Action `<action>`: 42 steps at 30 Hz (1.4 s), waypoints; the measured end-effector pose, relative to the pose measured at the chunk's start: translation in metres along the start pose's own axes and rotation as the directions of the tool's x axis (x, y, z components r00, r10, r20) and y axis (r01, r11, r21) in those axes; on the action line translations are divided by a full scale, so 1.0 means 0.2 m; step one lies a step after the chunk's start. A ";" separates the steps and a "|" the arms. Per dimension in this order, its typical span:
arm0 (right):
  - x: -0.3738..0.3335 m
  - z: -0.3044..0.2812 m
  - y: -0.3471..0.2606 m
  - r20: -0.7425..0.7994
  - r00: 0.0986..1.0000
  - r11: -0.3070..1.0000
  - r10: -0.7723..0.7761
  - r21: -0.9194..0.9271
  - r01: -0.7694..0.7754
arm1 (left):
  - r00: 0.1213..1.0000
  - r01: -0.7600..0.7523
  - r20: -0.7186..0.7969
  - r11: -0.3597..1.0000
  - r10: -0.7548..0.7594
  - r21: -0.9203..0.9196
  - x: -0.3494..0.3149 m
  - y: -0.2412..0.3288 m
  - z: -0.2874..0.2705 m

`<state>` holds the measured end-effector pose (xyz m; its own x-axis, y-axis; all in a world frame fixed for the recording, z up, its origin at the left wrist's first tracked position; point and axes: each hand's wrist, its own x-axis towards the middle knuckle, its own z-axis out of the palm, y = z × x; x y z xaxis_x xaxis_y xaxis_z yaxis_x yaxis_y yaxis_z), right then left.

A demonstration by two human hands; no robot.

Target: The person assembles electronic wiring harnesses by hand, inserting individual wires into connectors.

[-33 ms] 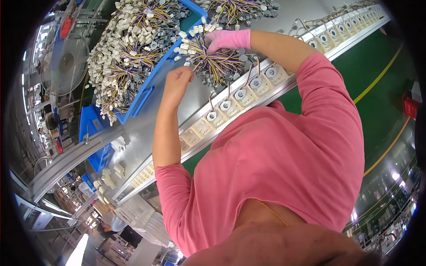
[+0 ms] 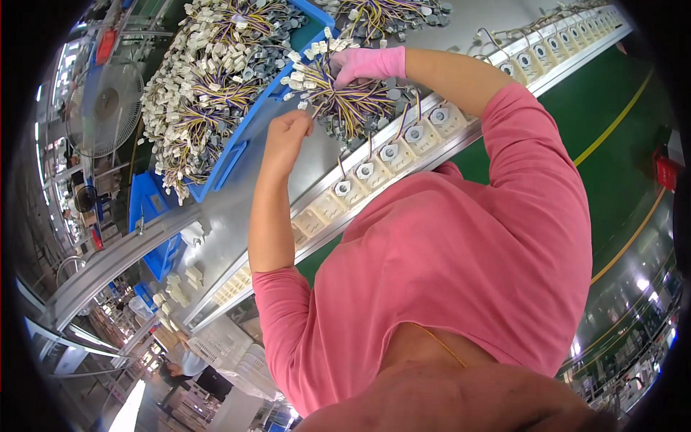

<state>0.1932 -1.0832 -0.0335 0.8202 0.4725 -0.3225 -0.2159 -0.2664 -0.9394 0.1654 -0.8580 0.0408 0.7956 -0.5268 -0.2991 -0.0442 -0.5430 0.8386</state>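
My right hand (image 2: 368,64), in a pink glove, reaches into a bundle of wire harnesses (image 2: 354,104) on the metal bench. Its thumb and fingers close around the purple and yellow wires near the white connectors; some fingertips are hidden among them. My left hand (image 2: 288,132) is bare and curled closed, a little left of this bundle. A white connector (image 2: 302,106) shows just beyond its fingers, but whether the hand holds anything cannot be made out. Between me and the bundle runs a rail of cream fixtures (image 2: 389,153), several holding grey round parts with wires.
A blue bin (image 2: 241,137) heaped with wire harnesses (image 2: 209,93) stands at the left. Another harness bundle (image 2: 378,20) lies at the far side. A fan (image 2: 108,104) stands beyond the bin. Loose cream blocks (image 2: 176,289) sit at the bench's left end. Green floor (image 2: 612,108) lies right.
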 end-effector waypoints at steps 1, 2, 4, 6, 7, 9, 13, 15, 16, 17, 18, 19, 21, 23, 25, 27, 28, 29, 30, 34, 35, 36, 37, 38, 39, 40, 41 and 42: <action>0.04 -0.02 0.07 0.000 1.000 1.000 -0.016 0.001 0.016 | 0.999 -0.028 0.010 0.963 0.032 -0.267 -0.06 0.07 -0.01; 0.09 -0.07 0.18 -0.015 1.000 1.000 -0.010 0.012 0.010 | 0.998 -0.044 0.017 0.855 0.062 -0.517 -0.10 0.14 -0.04; 0.18 -0.12 0.36 -0.182 0.941 0.794 -0.285 -0.595 0.126 | 0.972 -0.229 -0.094 0.782 0.215 -0.580 -0.20 0.27 -0.16; 0.15 -0.10 0.30 -0.213 0.963 0.832 -0.166 -0.555 0.021 | 0.907 -0.412 -0.300 0.766 0.296 -0.493 -0.22 0.31 -0.23; 0.12 -0.10 0.28 -0.230 0.959 0.915 -0.164 -0.399 0.060 | 0.919 -0.359 -0.313 0.833 0.238 -0.421 -0.17 0.23 -0.29; 0.10 -0.07 0.18 -0.223 0.963 0.965 -0.153 -0.245 0.096 | 0.929 -0.226 -0.359 0.899 0.084 -0.375 -0.11 0.13 -0.23; 0.13 -0.10 0.19 -0.320 0.927 0.893 -0.196 -0.449 0.034 | 0.945 -0.013 -0.290 0.867 -0.152 -0.498 0.08 -0.10 -0.08; 0.10 -0.11 0.13 -0.350 0.909 0.892 -0.229 -0.449 0.052 | 0.934 -0.018 -0.261 0.701 -0.242 -0.713 0.15 -0.20 -0.08; 0.09 -0.12 0.10 -0.395 0.882 0.895 -0.258 -0.442 0.064 | 0.933 -0.023 -0.265 0.696 -0.242 -0.718 0.20 -0.23 -0.09; 0.11 -0.15 0.12 -0.449 0.875 0.937 -0.182 -0.350 0.016 | 0.922 -0.062 -0.284 0.622 -0.264 -0.781 0.25 -0.25 -0.12; 0.12 -0.17 0.15 -0.448 0.875 0.935 -0.183 -0.354 0.015 | 0.908 -0.104 -0.302 0.542 -0.290 -0.834 0.27 -0.27 -0.13; 0.12 -0.19 0.17 -0.502 0.836 0.946 -0.220 -0.318 0.059 | 0.909 -0.105 -0.300 0.539 -0.288 -0.835 0.28 -0.24 -0.13; 0.13 -0.22 0.22 -0.561 0.777 0.946 -0.286 -0.296 0.134 | 0.875 -0.117 -0.302 0.440 -0.378 -0.891 0.30 -0.17 -0.15; 0.12 -0.21 0.19 -0.594 0.752 0.937 -0.285 -0.339 0.088 | 0.920 -0.098 -0.262 0.478 -0.291 -0.873 0.27 -0.18 -0.17; 0.10 -0.17 0.15 -0.647 0.673 0.882 -0.359 -0.471 0.017 | 0.975 0.002 -0.131 0.595 -0.179 -0.804 0.24 -0.20 -0.17; 0.06 -0.16 0.05 -0.603 0.701 0.813 -0.382 -0.580 -0.056 | 0.963 0.076 -0.119 0.673 -0.240 -0.736 0.23 -0.20 -0.11; 0.04 -0.17 0.02 -0.560 0.728 0.726 -0.395 -0.676 -0.127 | 0.948 0.157 -0.110 0.738 -0.300 -0.657 0.23 -0.22 -0.08; 0.04 -0.18 0.02 -0.560 0.728 0.724 -0.395 -0.678 -0.129 | 0.953 0.155 -0.083 0.706 -0.291 -0.691 0.23 -0.27 -0.08; 0.04 -0.20 0.02 -0.581 0.656 0.745 -0.482 -0.666 -0.042 | 0.954 0.152 -0.083 0.705 -0.287 -0.692 0.23 -0.30 -0.07; -0.29 -0.04 -0.54 -0.719 0.631 0.951 -0.291 -0.291 0.107 | 0.831 0.025 -0.454 0.836 -0.322 -0.548 0.22 -0.32 0.03; -0.25 -0.10 -0.50 -0.683 0.644 0.939 -0.344 -0.247 0.241 | 0.807 0.069 -0.524 0.924 -0.273 -0.375 0.22 -0.30 0.06; -0.13 -0.17 -0.45 -0.686 0.638 0.937 -0.350 -0.253 0.242 | 0.809 0.060 -0.525 0.926 -0.264 -0.373 0.25 -0.33 0.10; 0.03 -0.26 -0.39 -0.630 0.669 0.918 -0.394 -0.241 0.314 | 0.861 0.032 -0.490 0.977 -0.135 -0.212 0.30 -0.40 0.14; 0.15 -0.29 -0.37 -0.567 0.697 0.896 -0.439 -0.220 0.385 | 0.900 -0.005 -0.436 0.999 -0.017 -0.048 0.34 -0.45 0.19; 0.22 -0.29 -0.37 -0.563 0.695 0.892 -0.448 -0.228 0.390 | 0.922 0.008 -0.386 0.996 -0.040 -0.084 0.37 -0.49 0.24; 0.28 -0.29 -0.39 -0.474 0.792 0.913 -0.383 -0.065 0.403 | 0.941 0.022 -0.334 0.993 -0.061 -0.118 0.40 -0.50 0.29; 0.32 -0.31 -0.37 -0.373 0.870 0.918 -0.323 0.100 0.383 | 0.942 0.012 -0.331 0.993 -0.050 -0.115 0.41 -0.41 0.31; 0.35 -0.33 -0.32 -0.381 0.865 0.917 -0.326 0.093 0.387 | 0.958 0.095 -0.274 0.994 -0.078 0.052 0.42 -0.33 0.32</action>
<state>0.2993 -1.0887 0.0123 0.9819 0.1752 0.0721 0.0703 0.0164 -0.9974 0.1966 -0.9097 -0.0689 0.9318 -0.2833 -0.2268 0.0006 -0.6238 0.7816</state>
